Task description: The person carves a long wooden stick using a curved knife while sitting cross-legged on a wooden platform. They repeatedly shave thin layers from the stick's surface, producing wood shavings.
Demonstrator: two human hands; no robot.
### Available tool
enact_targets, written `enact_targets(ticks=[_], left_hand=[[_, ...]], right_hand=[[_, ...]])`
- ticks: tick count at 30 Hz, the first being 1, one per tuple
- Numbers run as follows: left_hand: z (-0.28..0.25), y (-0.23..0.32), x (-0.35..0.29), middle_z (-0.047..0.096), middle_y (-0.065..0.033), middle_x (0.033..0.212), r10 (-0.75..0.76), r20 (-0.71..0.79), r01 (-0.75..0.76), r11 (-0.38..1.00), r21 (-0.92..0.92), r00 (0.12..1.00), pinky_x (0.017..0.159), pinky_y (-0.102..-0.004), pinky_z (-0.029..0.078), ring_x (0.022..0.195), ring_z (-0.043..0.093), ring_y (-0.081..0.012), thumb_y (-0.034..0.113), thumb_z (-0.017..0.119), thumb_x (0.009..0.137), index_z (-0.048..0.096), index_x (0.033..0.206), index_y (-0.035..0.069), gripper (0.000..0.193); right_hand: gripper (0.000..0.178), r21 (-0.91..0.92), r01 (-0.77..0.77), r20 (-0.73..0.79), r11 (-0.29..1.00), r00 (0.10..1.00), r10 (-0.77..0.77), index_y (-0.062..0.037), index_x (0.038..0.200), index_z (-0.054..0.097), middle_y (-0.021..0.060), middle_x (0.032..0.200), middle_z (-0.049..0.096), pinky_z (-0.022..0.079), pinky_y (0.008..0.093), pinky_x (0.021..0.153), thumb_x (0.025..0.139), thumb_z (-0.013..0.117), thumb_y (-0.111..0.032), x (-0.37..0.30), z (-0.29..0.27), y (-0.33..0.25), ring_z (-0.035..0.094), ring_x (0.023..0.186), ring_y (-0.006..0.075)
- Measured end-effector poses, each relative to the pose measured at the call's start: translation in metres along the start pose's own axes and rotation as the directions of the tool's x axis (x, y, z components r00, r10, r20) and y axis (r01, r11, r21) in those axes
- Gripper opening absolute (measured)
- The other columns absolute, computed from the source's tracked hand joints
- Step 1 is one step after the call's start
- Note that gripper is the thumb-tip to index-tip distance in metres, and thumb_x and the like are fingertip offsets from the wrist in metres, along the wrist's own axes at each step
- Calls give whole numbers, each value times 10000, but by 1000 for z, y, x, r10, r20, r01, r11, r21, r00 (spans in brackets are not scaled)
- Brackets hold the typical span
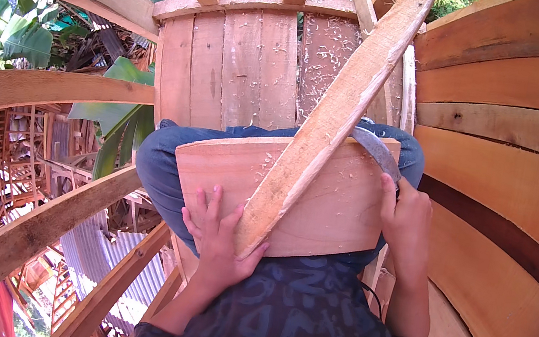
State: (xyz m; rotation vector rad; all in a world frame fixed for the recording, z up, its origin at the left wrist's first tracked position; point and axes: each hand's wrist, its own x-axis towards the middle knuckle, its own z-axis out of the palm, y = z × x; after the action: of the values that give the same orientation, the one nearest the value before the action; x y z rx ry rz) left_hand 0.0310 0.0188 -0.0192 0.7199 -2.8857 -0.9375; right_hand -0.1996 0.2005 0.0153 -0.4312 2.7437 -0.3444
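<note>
A long rough strip of wood slants across a wide flat board that rests on my lap, over my jeans. My left hand steadies the strip's near end between thumb and forefinger, its other fingers spread on the board. In my right hand is a sickle with a curved grey blade; my fingers wrap its handle, which is mostly hidden. The blade passes close to the strip's right edge, and its tip is near or behind the strip. I cannot tell whether they touch. Small shavings lie on the board.
Beyond my knees is a plank floor strewn with curled shavings. A wall of orange-brown boards rises at right. Wooden beams stand at left, with gaps showing corrugated sheets below. Banana leaves hang outside.
</note>
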Motion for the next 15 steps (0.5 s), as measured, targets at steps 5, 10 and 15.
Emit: enact_targets(ticks=[5,10,15], left_hand=[[-9,1,-1,233,-272,1536,-22,49,23,1000,-3,999,1098,-630,-30,1451,85,-480,341,819,683,486,1291,68,746],[-4,3,-1,241,-261,1537,-16,33,15,999,36,999,1105,-625,-29,1448,92,-487,347,817,691,481,1302,79,747],[-4,-3,-17,252,-243,1539,5,17,-6,999,51,1000,1117,-616,-11,1446,100,-487,354,810,700,455,1324,91,765]], right_hand=[[381,229,-5,-17,973,1000,10,54,786,632,245,585,559,396,441,499,955,561,-280,-6,8,22,561,531,421],[413,386,122,20,914,990,-140,37,711,581,212,570,566,403,412,474,947,596,-301,-17,-3,8,580,521,386],[415,185,496,91,848,851,-518,-20,675,569,194,576,575,462,446,493,901,645,-360,-23,32,-16,610,563,392]])
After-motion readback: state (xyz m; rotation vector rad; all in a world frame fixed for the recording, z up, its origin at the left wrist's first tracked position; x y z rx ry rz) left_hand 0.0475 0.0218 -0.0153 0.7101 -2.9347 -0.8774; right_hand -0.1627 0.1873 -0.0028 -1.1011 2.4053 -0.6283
